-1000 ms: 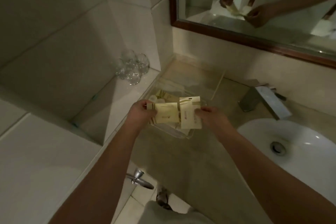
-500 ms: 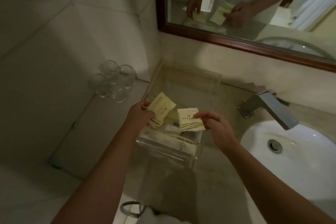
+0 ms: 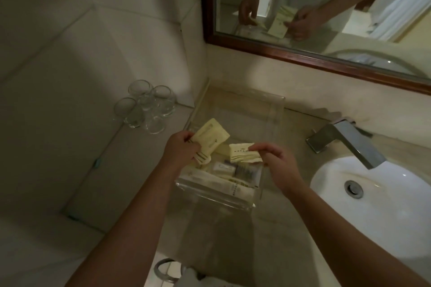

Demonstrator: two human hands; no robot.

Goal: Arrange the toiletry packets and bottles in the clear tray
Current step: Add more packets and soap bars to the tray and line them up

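You're holding both hands over the tray (image 3: 217,202), which is sitting on the counter (image 3: 233,251) in the corner, against the side wall. Your left hand (image 3: 180,148) is gripping a bunch (image 3: 211,138) of cream packets, thumb on top and fingers curled underneath. The bunch is pointing toward one o'clock, raised above the tray's left edge.

Your right hand (image 3: 271,155) is pinching a single packet (image 3: 243,152) by its right end. Thumb and fingertips are closing on it while the other fingers are curling loosely. That packet is hanging over the middle of the tray, near the bunch and apart from it.

Down inside the tray, long packets (image 3: 233,187) are lying flat along the near wall. Behind them small items (image 3: 240,170) are standing or lying, too dim for me to tell whether they are bottles. The far half of the tray is showing only its bare floor.

From the tray, the glasses (image 3: 145,106) are clustering at ten o'clock on the ledge, well apart from your hands. The faucet (image 3: 347,140) is jutting out at three o'clock, and the sink (image 3: 384,182) is sitting at four o'clock. Up at one o'clock the mirror (image 3: 326,7) is reflecting both your hands and the cream packets they are holding.
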